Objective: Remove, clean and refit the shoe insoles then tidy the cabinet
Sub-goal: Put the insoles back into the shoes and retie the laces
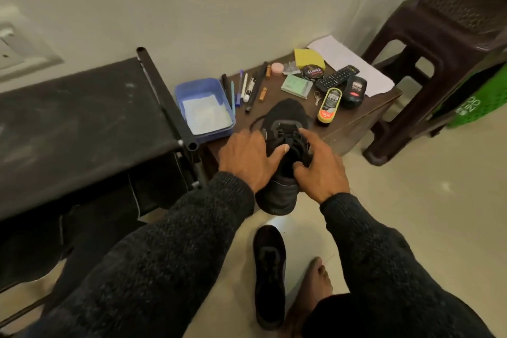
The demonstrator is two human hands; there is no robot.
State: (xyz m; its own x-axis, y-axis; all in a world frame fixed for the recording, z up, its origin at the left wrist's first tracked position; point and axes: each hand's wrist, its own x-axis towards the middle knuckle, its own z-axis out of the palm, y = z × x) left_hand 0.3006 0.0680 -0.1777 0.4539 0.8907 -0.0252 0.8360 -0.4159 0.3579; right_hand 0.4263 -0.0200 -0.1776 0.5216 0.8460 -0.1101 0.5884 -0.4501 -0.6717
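The left hand (248, 158) grips the black shoe (284, 151) from its left side, thumb pressed across the laces and tongue, the other fingers wrapped round the far flank and mostly hidden. The right hand (319, 166) holds the opposite side — index finger stretched forward along the lace eyelets, thumb curled in at the collar opening. Between them the shoe sits at the front edge of the low brown table (365, 115), toe pointing toward the wall, heel overhanging the edge toward the person.

The step in hand looks like the opening up of the shoe, either to pull the insole out or to seat it again; no insole shows, so which one I cannot tell. The next move probably calls for the tongue to be drawn well forward and fingers to be slid down into the collar while the other hand keeps the shoe steady.

At the table's left edge stands a blue tray (204, 107) with a white cloth in it, pens just beside it. Polish bottles and a remote control (337, 78) lie toward the back right corner. The second shoe (269, 276) rests on the floor below — next to a bare foot.
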